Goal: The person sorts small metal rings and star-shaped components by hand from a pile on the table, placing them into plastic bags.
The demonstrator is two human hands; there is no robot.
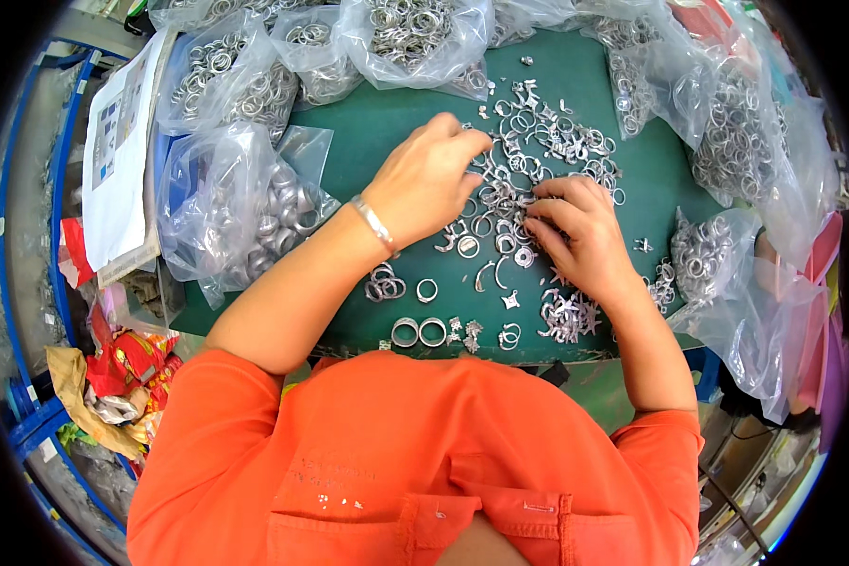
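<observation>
Metal rings (519,179) lie loose in a scattered heap on the green mat (377,132) that covers the table, toward its middle and far right part. The heap mixes round silver bands with small irregular silver pieces.

Head view:

1. The left hand (429,174) rests palm down on the left edge of the heap. Its fingers (467,141) are curled together over the rings and touch them; whether they are pinched on a single ring cannot be told. A silver bracelet (375,224) sits on the left wrist.

2. The right hand (580,231) rests palm down just beside the left hand, on the near right part of the heap. Its fingertips (538,200) are drawn together and press down among the rings; what they grip, if anything, is hidden.

3. Nearer the person, separate items lie apart from the heap: a small cluster of rings (384,283), a single ring (426,290), and a pair of wider bands (419,331) side by side near the mat's front edge. A small pile of irregular silver pieces (566,314) lies just below the right wrist.

4. Clear plastic bags filled with rings surround the mat: one large bag (231,212) at the left, several bags (406,38) along the far edge, and more bags (736,141) at the right.

5. A white printed sheet (118,160) lies left of the bags. Crumpled red wrappers (127,363) lie at the lower left.

6. The person wears an orange shirt (415,453), filling the lower part of the view.
</observation>
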